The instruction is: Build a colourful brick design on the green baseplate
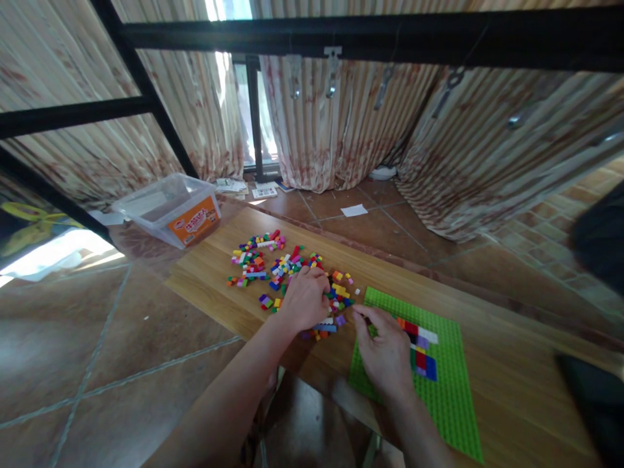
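Observation:
A pile of small coloured bricks (pixel 266 260) lies spread on a wooden table (pixel 511 364). My left hand (pixel 305 300) rests on the near edge of the pile with its fingers curled down among the bricks; what they hold, if anything, is hidden. My right hand (pixel 385 354) lies on the left part of a green baseplate (pixel 443 390), fingers bent and pinched toward the pile. A short strip of red, white, purple and blue bricks (pixel 422 348) is fixed on the plate just right of that hand.
A clear plastic tub with an orange label (pixel 170 208) stands on the floor behind the table's left end. Striped curtains hang behind. A black metal frame (pixel 341 36) crosses overhead. Papers (pixel 354 210) lie on the tiled floor. A dark object (pixel 595 396) sits at far right.

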Demonstrator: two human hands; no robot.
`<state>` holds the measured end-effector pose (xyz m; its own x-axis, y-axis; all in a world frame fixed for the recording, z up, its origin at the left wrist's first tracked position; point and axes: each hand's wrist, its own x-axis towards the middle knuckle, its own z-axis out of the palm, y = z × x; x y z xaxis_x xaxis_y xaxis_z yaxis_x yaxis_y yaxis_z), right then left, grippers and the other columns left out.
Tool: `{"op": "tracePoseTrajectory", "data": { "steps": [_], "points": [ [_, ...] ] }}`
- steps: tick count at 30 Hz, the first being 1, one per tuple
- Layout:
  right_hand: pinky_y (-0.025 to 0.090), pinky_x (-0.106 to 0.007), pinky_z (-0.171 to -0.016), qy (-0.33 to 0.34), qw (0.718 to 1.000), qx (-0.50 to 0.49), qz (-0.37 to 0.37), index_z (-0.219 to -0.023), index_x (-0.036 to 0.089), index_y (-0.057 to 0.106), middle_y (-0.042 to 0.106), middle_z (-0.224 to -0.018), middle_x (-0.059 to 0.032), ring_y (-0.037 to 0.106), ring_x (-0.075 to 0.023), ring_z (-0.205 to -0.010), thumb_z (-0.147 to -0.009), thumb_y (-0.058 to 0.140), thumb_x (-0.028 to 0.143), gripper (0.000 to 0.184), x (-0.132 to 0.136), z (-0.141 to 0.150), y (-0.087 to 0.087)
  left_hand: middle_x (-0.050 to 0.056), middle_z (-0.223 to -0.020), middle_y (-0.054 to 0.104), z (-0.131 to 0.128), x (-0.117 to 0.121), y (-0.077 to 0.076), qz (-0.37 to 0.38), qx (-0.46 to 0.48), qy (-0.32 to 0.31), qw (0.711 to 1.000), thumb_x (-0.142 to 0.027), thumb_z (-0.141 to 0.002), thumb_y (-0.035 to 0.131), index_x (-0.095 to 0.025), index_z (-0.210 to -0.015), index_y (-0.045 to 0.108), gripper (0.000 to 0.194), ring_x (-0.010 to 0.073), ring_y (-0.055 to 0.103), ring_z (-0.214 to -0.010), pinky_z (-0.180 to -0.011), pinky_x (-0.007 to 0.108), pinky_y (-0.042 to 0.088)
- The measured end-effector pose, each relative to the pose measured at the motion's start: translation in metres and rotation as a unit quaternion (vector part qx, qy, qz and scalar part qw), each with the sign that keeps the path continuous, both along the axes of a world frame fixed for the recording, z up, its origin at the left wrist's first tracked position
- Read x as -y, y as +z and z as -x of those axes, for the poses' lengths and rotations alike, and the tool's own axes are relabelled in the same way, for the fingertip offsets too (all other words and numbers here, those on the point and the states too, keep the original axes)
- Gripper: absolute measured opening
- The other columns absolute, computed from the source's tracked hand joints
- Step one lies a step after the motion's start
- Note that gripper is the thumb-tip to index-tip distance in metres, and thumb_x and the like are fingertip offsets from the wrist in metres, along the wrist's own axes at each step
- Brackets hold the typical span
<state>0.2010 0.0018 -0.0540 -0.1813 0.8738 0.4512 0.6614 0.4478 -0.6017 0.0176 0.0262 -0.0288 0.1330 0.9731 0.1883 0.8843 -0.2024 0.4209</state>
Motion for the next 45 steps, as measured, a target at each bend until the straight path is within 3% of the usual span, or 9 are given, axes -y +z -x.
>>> {"op": "tracePoseTrajectory", "data": {
  "steps": [4, 8, 13, 22, 32, 37, 41, 45],
  "points": [
    [0.053, -0.040, -0.081, -0.003, 1.000, 0.001, -0.003, -0.096, 0.021, 0.072, 0.075, -0.093, -0.0083, 0.069, -0.0230, -0.085, -0.093, 0.050, 0.030, 0.024, 0.000, -0.001, 0.000, 0.007, -0.111, 0.063, 0.000, 0.000, 0.003, -0.004, 0.004, -0.003, 1.000, -0.008, -0.071, 0.057, -0.020, -0.093, 0.069, 0.027, 0.0249, 0.054, -0.106, -0.094, 0.041, 0.046],
    [0.053, -0.039, -0.081, -0.002, 1.000, -0.001, -0.011, -0.095, 0.019, 0.072, 0.075, -0.092, -0.0089, 0.069, -0.0227, -0.085, -0.093, 0.051, 0.030, 0.024, -0.001, -0.004, 0.001, 0.009, -0.116, 0.060, -0.015, -0.002, 0.003, -0.017, -0.020, -0.015, 1.000, -0.021, -0.079, 0.059, -0.020, -0.104, 0.069, 0.026, 0.0272, 0.051, -0.111, -0.098, 0.044, 0.044],
    [0.052, -0.038, -0.080, -0.002, 1.000, -0.013, -0.008, -0.095, 0.019, 0.072, 0.075, -0.090, -0.0082, 0.069, -0.0219, -0.083, -0.092, 0.052, 0.029, 0.023, 0.000, -0.009, 0.002, 0.011, -0.116, 0.059, -0.030, -0.004, 0.000, -0.016, -0.039, -0.002, 0.999, -0.021, -0.079, 0.058, -0.017, -0.102, 0.069, 0.026, 0.0299, 0.050, -0.112, -0.098, 0.047, 0.043],
    [0.052, -0.040, -0.082, -0.002, 1.000, -0.014, 0.003, -0.095, 0.021, 0.071, 0.076, -0.092, -0.0075, 0.069, -0.0225, -0.085, -0.093, 0.051, 0.030, 0.023, 0.000, -0.012, 0.005, 0.012, -0.117, 0.058, -0.029, -0.007, -0.003, -0.005, -0.058, 0.034, 0.998, -0.018, -0.079, 0.057, -0.018, -0.099, 0.066, 0.022, 0.0291, 0.049, -0.112, -0.097, 0.046, 0.043],
    [0.051, -0.039, -0.083, -0.006, 1.000, -0.006, 0.002, -0.095, 0.021, 0.071, 0.075, -0.092, -0.0069, 0.069, -0.0220, -0.085, -0.093, 0.051, 0.027, 0.021, 0.002, -0.012, 0.005, 0.009, -0.111, 0.061, -0.023, -0.012, 0.000, -0.007, -0.044, 0.010, 0.999, -0.012, -0.078, 0.055, -0.018, -0.089, 0.061, 0.014, 0.0271, 0.053, -0.109, -0.093, 0.043, 0.043],
    [0.051, -0.038, -0.083, -0.012, 0.999, -0.025, 0.018, -0.097, 0.021, 0.071, 0.074, -0.092, -0.0072, 0.068, -0.0212, -0.085, -0.094, 0.049, 0.027, 0.023, 0.004, -0.008, 0.011, 0.004, -0.089, 0.066, -0.019, -0.011, 0.007, 0.015, 0.041, -0.047, 0.998, -0.013, -0.085, 0.052, -0.019, -0.089, 0.059, 0.010, 0.0199, 0.061, -0.087, -0.082, 0.033, 0.046],
    [0.051, -0.038, -0.085, -0.013, 0.997, -0.062, 0.044, -0.107, 0.022, 0.069, 0.073, -0.100, -0.0081, 0.067, -0.0218, -0.092, -0.093, 0.052, 0.030, 0.024, 0.005, -0.012, 0.017, -0.001, -0.085, 0.066, -0.026, -0.002, 0.014, 0.050, 0.167, -0.147, 0.974, -0.014, -0.086, 0.056, -0.020, -0.084, 0.061, 0.008, 0.0141, 0.062, -0.081, -0.075, 0.025, 0.045],
    [0.050, -0.034, -0.079, 0.002, 0.992, -0.099, 0.077, -0.105, 0.022, 0.069, 0.071, -0.097, -0.0066, 0.065, -0.0192, -0.087, -0.092, 0.054, 0.032, 0.022, 0.009, -0.026, 0.022, -0.001, -0.080, 0.065, -0.041, 0.006, 0.015, 0.055, 0.241, -0.187, 0.951, -0.011, -0.085, 0.056, -0.019, -0.085, 0.064, 0.010, 0.0120, 0.061, -0.076, -0.070, 0.023, 0.045]
  ]
}}
